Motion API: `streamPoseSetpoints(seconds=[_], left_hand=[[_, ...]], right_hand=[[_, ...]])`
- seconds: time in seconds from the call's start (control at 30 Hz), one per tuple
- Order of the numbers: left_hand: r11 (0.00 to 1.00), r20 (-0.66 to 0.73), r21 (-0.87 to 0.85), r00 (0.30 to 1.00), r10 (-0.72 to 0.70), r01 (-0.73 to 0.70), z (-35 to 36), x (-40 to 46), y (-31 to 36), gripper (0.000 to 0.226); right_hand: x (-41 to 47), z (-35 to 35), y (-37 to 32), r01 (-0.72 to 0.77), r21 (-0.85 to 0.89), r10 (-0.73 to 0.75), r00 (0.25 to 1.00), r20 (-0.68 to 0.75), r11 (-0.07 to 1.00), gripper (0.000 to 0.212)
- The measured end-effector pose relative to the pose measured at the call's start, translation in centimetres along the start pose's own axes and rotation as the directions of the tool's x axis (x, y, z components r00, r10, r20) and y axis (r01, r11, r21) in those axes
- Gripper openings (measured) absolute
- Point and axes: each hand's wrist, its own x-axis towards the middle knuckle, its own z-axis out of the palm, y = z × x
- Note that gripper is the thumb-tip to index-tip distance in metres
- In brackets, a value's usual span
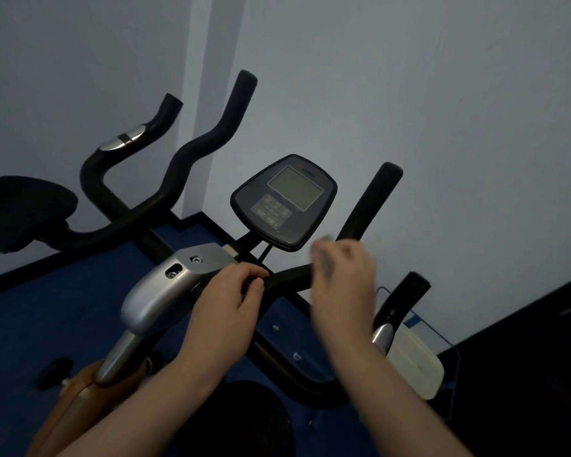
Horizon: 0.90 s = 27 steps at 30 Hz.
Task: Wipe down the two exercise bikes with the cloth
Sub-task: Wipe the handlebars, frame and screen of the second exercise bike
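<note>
Pale grey-white wall (442,94) far beyond both hands, filling the upper view. Straight out past the left hand (226,301), a lighter vertical strip (211,94) where the wall steps at a corner. Black skirting (14,280) along the wall's foot, off to the left of that hand. Blue floor (47,324) below and left of it. Out to the right of the right hand (343,285), a dark surface (524,357), too dim to identify. Dim, bluish light throughout.
</note>
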Motion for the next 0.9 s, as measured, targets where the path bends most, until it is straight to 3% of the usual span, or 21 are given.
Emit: streamPoseSetpoints(seconds=[0.13,0.2,0.27,0.33,0.4,0.47,0.53,0.6,0.67,0.73,0.77,0.83,0.9], left_hand=[[0.951,-0.082,-0.291,0.988,-0.13,0.101,-0.6,-0.2,0.2,0.028],[0.939,-0.071,-0.322,0.986,-0.149,0.119,-1.3,-0.9,0.5,0.029],[0.95,-0.038,-0.279,0.987,-0.156,0.139,-1.7,-2.1,0.6,0.026],[0.96,-0.066,-0.235,0.983,-0.172,0.152,-2.1,-3.4,0.7,0.023],[0.974,-0.122,-0.175,0.978,-0.169,0.146,-2.6,-4.5,0.9,0.022],[0.986,-0.154,-0.103,0.977,-0.147,0.132,-2.5,-6.1,1.2,0.022],[0.989,-0.229,-0.019,0.962,-0.145,0.145,-1.8,-8.0,1.3,0.019],[0.981,-0.359,0.034,0.918,-0.167,0.192,-0.6,-9.8,1.1,0.015],[0.975,-0.488,0.014,0.853,-0.187,0.222,0.4,-10.6,0.8,0.012],[0.972,-0.562,-0.009,0.803,-0.198,0.234,0.9,-10.8,0.5,0.011],[0.971,-0.584,-0.018,0.786,-0.202,0.237,1.0,-10.9,0.5,0.011],[0.97,-0.613,-0.015,0.764,-0.202,0.244,1.1,-10.8,0.3,0.013],[0.967,-0.621,0.005,0.759,-0.195,0.253,1.2,-10.9,0.3,0.016]], right_hand=[[0.5,-1.7,0.0,0.146,0.094,-0.165,0.956,0.241,0.985,0.024],[2.6,-3.4,1.6,0.146,0.098,-0.162,0.97,0.182,0.984,0.023],[2.8,-3.5,2.2,0.05,0.052,-0.053,0.997,0.051,0.997,0.025],[-0.1,-1.4,0.6,-0.005,0.057,0.004,1.0,0.021,0.998,0.026],[-3.7,0.8,-1.9,0.137,0.143,-0.155,0.98,0.124,0.98,0.027],[-4.6,1.1,-2.8,0.315,0.282,-0.396,0.866,0.304,0.906,0.027],[-1.9,-0.1,-1.7,0.391,0.4,-0.536,0.758,0.371,0.829,0.027],[1.3,-1.3,0.2,0.382,0.365,-0.487,0.835,0.256,0.849,0.03],[2.3,-1.7,1.1,0.265,0.274,-0.311,0.94,0.142,0.925,0.034],[-0.3,-0.5,0.3,0.173,0.269,-0.218,0.965,0.148,0.947,0.032],[-2.4,0.2,-0.2,0.179,0.333,-0.247,0.954,0.172,0.926,0.031],[-5.3,0.9,-1.0,0.261,0.493,-0.433,0.858,0.275,0.83,0.032],[-4.3,0.3,-0.8,0.33,0.606,-0.631,0.672,0.388,0.723,0.03]])
